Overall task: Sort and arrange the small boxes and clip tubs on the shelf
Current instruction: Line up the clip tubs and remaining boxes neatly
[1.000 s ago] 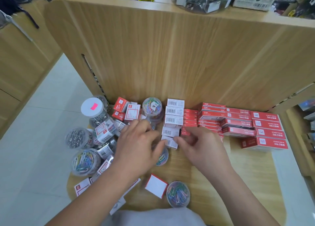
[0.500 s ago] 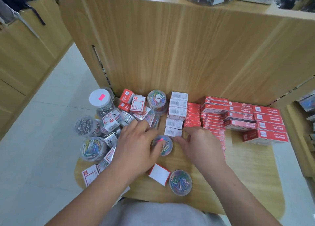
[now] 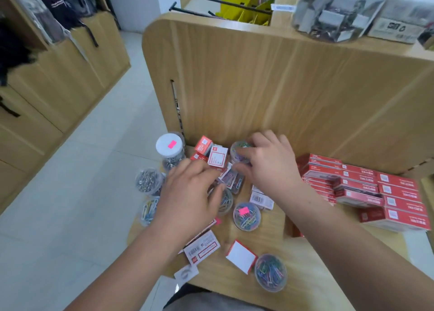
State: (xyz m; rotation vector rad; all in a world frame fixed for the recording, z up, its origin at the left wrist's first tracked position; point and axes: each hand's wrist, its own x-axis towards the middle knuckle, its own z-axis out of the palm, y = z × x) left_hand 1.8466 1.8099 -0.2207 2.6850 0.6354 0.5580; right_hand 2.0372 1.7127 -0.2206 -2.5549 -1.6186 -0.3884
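The back tub of coloured clips stands close to the wooden back panel, just beside a small red-and-white box; the right hand grasps it, fingers curled over its top and thumb at its near side, a hold that I judge suits lifting it out of the clutter. The left hand hangs low over the muddle of tubs and boxes in the middle of the shelf, fingers bent, thumb against a half-hidden tub; whether it holds anything I cannot tell, since the hand itself hides what lies beneath; it may be there to steady the pile.

Just in front of the hands sits a pink-tagged tub; nearer the front edge a front tub stands just beside a white box with a red rim; a flat labelled box lies to the left of that. Further left are a tall jar with a white lid and a tub of silver clips, both near the shelf's end.

On the right the long red boxes lie in stacked rows, mostly squared to one another; that side looks sorted, I judge, while the left half is a loose mix.
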